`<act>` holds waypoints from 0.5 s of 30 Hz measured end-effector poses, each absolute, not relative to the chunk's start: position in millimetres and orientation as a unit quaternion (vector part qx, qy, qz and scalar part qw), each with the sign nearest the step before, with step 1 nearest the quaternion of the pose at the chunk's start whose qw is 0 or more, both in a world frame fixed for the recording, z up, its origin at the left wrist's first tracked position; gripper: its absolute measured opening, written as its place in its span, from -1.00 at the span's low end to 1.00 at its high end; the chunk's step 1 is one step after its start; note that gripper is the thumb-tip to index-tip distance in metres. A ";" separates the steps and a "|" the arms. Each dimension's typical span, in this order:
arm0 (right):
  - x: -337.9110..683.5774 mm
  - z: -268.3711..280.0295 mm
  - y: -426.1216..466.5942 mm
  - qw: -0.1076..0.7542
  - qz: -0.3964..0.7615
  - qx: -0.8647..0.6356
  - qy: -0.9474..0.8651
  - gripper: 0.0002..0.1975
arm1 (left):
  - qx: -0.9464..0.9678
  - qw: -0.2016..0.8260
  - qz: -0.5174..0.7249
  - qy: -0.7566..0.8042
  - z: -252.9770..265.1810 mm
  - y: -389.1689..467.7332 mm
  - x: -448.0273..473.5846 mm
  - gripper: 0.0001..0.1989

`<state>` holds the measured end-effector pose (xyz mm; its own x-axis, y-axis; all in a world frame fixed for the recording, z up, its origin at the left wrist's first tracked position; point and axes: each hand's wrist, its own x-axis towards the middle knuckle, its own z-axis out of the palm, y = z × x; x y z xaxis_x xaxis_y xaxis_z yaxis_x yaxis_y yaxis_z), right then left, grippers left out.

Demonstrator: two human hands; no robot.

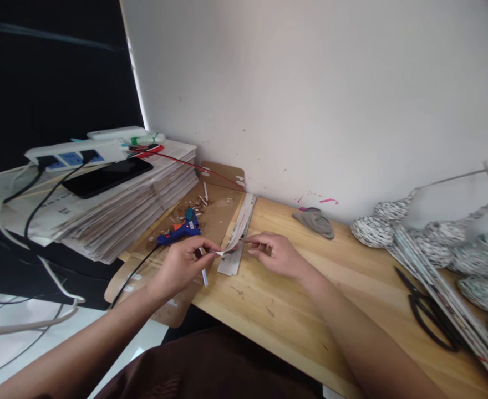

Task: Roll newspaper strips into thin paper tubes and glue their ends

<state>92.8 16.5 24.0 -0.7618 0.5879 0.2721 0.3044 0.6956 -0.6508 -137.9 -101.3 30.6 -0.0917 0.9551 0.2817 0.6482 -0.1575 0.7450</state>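
My left hand [181,263] pinches the near end of a newspaper strip [236,233] between thumb and fingers, so that this end curls up. Beneath it lie other printed newspaper strips [229,266], flat on the wooden table [294,293]. Close to the strip's right edge is my right hand [276,255], its index finger stretched out and thumb apart; whether the fingertip touches the paper is hard to see. A blue hot glue gun [180,230] rests on brown cardboard [223,208] beyond my left hand. Beside that hand a thin white stick [204,277] lies at the cardboard's edge.
At left, a tall paper stack [161,194] carries a power strip [77,154] and black phone [108,176]. Cables hang there. A grey cloth [314,223] lies by the wall. Black scissors [429,316], rolled paper sticks [443,299] and woven paper pieces [372,230] occupy the right.
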 end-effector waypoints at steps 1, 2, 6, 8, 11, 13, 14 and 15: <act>92.6 23.5 16.1 0.231 0.292 -0.239 -0.897 -0.68 | 0.645 0.196 0.410 0.615 29.9 -101.7 -137.3 -0.88; 92.3 22.7 15.8 0.223 0.278 -0.224 -0.907 -0.65 | 0.644 0.200 0.419 0.609 29.2 -102.1 -136.6 -0.89; 89.7 17.4 12.6 0.188 0.209 -0.176 -0.943 -0.54 | 0.650 0.195 0.450 0.581 28.6 -102.8 -133.8 -0.91; 88.5 13.5 10.3 0.172 0.179 -0.178 -0.952 -0.51 | 0.655 0.187 0.455 0.573 30.3 -103.4 -132.1 -0.92; 87.6 7.8 8.1 0.156 0.150 -0.208 -0.954 -0.48 | 0.661 0.175 0.462 0.565 34.7 -104.9 -129.5 -0.93; 87.6 5.1 8.1 0.150 0.142 -0.221 -0.953 -0.44 | 0.668 0.168 0.468 0.554 37.2 -106.5 -127.7 -0.94; 87.5 4.2 8.4 0.149 0.140 -0.224 -0.953 -0.41 | 0.676 0.163 0.469 0.544 37.9 -107.6 -126.7 -0.95; 87.5 3.3 8.8 0.149 0.140 -0.224 -0.953 -0.38 | 0.688 0.158 0.468 0.533 38.3 -108.8 -125.5 -0.94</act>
